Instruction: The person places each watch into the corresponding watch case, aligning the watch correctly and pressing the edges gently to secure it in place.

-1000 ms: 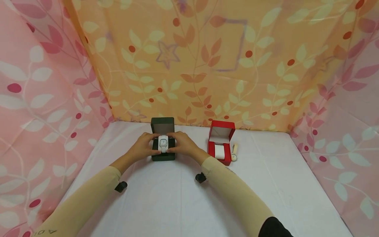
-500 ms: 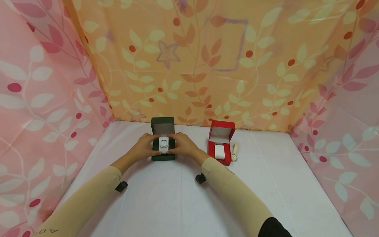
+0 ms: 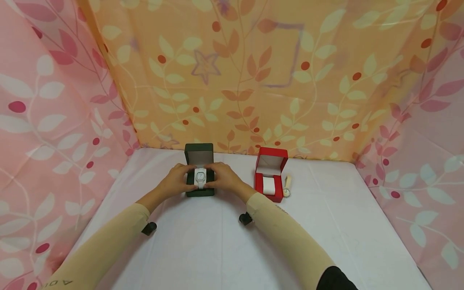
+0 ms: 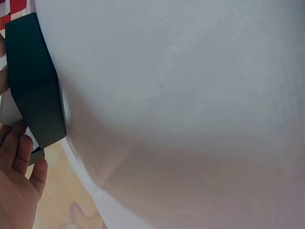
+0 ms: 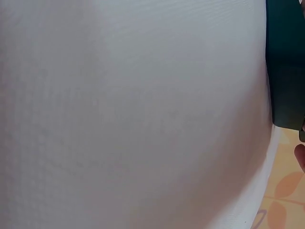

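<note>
The white watch (image 3: 200, 176) sits in the open dark green box (image 3: 199, 171) at the table's (image 3: 217, 249) far edge, its face plain only from the head camera (the wrist views show just the box's dark side). The left hand (image 3: 177, 181) and right hand (image 3: 222, 177) pinch the watch from either side, fingers curled, forearms stretched forward. Well right stands an open red box (image 3: 270, 174), a small watch (image 3: 287, 187) just beside it.

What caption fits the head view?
Both hands, left and right, hold a white watch in a green box.
</note>
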